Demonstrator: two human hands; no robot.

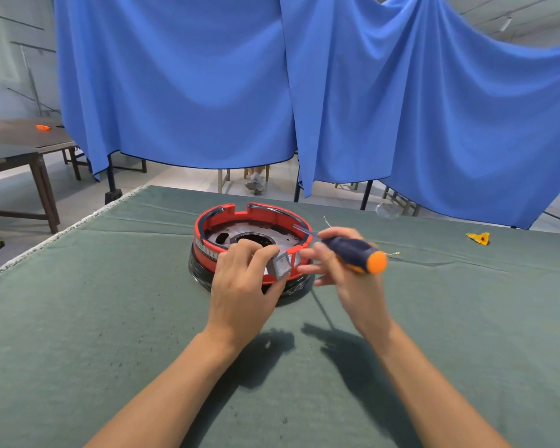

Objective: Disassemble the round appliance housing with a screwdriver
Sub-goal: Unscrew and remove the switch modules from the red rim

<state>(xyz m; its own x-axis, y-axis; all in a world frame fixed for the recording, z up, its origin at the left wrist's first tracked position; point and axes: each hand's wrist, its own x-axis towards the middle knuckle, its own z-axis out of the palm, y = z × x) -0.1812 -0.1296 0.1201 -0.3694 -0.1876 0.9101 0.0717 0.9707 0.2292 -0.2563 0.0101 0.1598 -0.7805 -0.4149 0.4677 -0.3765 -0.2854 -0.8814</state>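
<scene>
The round appliance housing [240, 215] is red with a black base and a dark metal plate inside; it sits mid-table on the green cloth. My left hand [243, 282] pinches a small grey plastic part [280, 268] at the housing's near rim. My right hand [333, 263] grips a screwdriver [358, 252] with a dark blue and orange handle. Its shaft points up-left over the housing's right rim, and its tip is blurred.
The green cloth covers the table [110, 318], whose left edge runs diagonally. A yellow scrap [479, 238] lies at the far right, thin wires [393, 253] beside the housing. Blue curtains [304, 92] hang behind. A person's feet [255, 184] show beneath them. Wooden tables [20, 150] stand at left.
</scene>
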